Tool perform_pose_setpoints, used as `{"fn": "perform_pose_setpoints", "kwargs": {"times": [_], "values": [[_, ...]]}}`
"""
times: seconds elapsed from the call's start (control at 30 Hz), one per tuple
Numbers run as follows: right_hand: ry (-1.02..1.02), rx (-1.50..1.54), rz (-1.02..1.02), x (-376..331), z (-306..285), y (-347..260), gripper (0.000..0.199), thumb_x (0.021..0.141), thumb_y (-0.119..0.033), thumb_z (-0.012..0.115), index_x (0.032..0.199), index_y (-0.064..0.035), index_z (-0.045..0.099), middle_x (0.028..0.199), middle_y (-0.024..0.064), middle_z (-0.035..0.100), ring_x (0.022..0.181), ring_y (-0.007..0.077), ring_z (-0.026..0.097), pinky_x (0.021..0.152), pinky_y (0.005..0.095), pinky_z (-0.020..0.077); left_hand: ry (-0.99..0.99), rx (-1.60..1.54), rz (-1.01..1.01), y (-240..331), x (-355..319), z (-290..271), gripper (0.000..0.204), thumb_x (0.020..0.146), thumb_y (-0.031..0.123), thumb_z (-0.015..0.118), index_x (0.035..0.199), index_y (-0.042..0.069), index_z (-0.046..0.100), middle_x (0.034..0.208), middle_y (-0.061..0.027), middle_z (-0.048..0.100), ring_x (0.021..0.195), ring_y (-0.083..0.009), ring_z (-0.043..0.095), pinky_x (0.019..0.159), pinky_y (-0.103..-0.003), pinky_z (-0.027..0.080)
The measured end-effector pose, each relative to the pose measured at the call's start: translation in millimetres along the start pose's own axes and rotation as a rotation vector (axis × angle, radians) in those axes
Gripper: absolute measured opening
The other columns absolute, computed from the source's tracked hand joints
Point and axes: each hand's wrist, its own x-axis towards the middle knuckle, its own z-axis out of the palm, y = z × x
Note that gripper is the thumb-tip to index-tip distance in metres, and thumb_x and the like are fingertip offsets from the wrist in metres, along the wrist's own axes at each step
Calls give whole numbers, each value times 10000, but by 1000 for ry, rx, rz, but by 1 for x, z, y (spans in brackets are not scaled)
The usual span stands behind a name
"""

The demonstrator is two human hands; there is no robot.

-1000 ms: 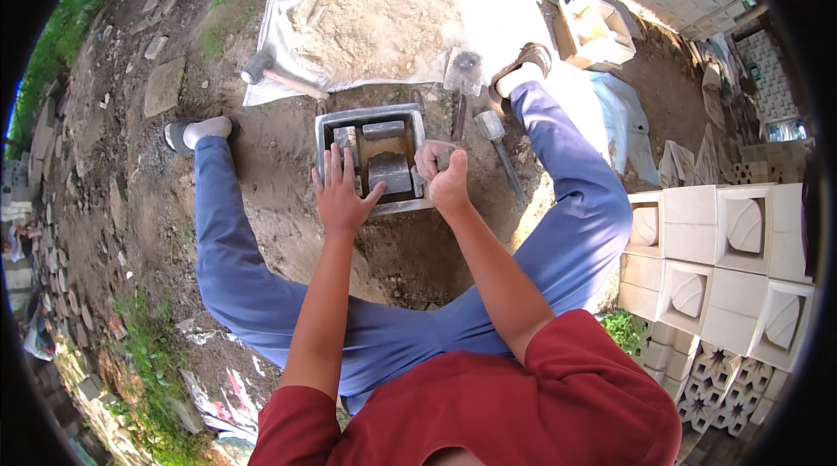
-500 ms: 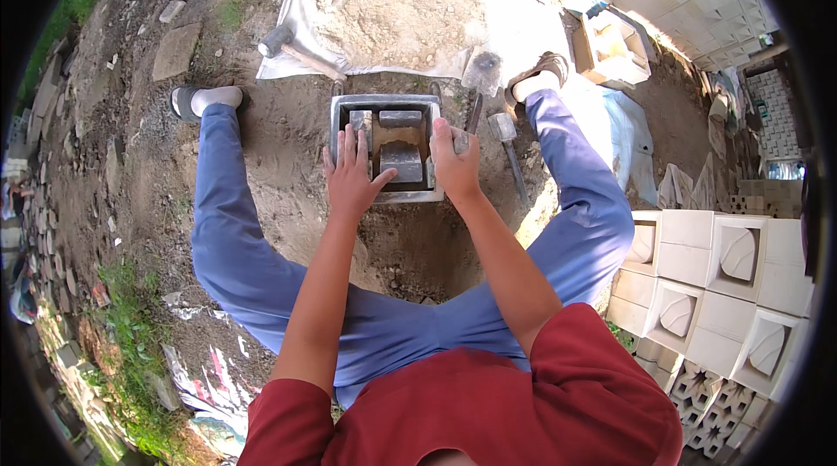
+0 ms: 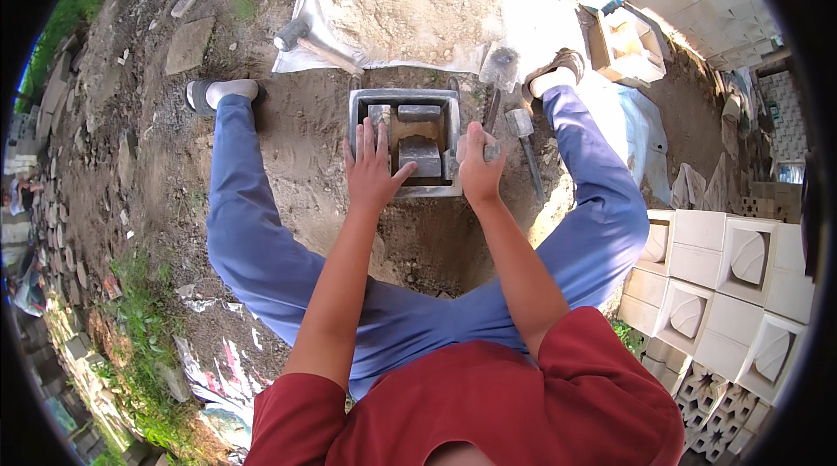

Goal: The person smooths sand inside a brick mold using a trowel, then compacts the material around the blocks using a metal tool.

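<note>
Bare ground (image 3: 283, 148) underlies the site. At my right, a stack of pale blocks (image 3: 702, 318) shows moulded faces. Ahead, a white sheet (image 3: 547, 17) carries a heap of pale, sandy material (image 3: 418, 13). The grey rectangular frame (image 3: 356, 110) stands on the ground between my feet, near the sheet's close edge, open at the top. A mallet (image 3: 292, 34) lies with its head on the sheet, up and left of the frame; a trowel (image 3: 500, 68) and a hammer-like tool (image 3: 520, 123) lie to its right. My left hand (image 3: 371, 168) reaches over the frame's near left corner, palm down, fingers apart, near a dark block (image 3: 420, 150) inside. My right hand (image 3: 479, 168) is at the right wall, fingers curled and clamped on a small grey piece (image 3: 493, 152); I cannot tell whether this piece belongs to the frame.
</note>
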Motion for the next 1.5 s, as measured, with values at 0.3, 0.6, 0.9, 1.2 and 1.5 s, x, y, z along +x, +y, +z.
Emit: {"fn": "perform_pose_setpoints", "kwargs": {"times": [0.3,0.6,0.9,1.2,1.5], "values": [[128,-38,137,10,5,-2,425,1012,-334,635,702,-52,567,633,-68,479,595,34,410,515,251,325,-54,2,-12,1,6,0,1166,790,820,557,1627,133,124,1694,-145,31,1563,-315,57,1224,-581,25],[-3,-79,39,11,2,15,404,1026,-280,610,669,-120,512,596,-99,397,508,23,310,467,259,210,-415,-60,-42,-9,26,-9,1319,730,807,652,1625,141,-53,1678,-149,-168,1554,-302,-150,1190,-629,-52],[38,-205,21,27,6,16,532,1014,-377,607,625,-25,523,551,-3,451,552,108,369,512,370,311,-439,-63,-19,-16,28,-5,1308,753,778,661,1620,147,-88,1672,-162,-186,1551,-312,-161,1176,-651,-47],[226,-368,-140,38,8,18,518,999,-428,615,704,-2,599,561,34,493,575,142,452,559,385,381,-487,-57,-49,-11,25,-6,1301,758,771,663,1620,151,-88,1673,-151,-192,1551,-309,-163,1170,-662,-45],[155,-267,-88,31,47,-6,576,1004,-424,601,630,13,551,557,64,497,578,132,433,539,397,353,-403,-30,-100,-40,16,-16,1295,755,780,656,1623,152,-71,1677,-149,-177,1555,-313,-144,1172,-661,-35]]}}
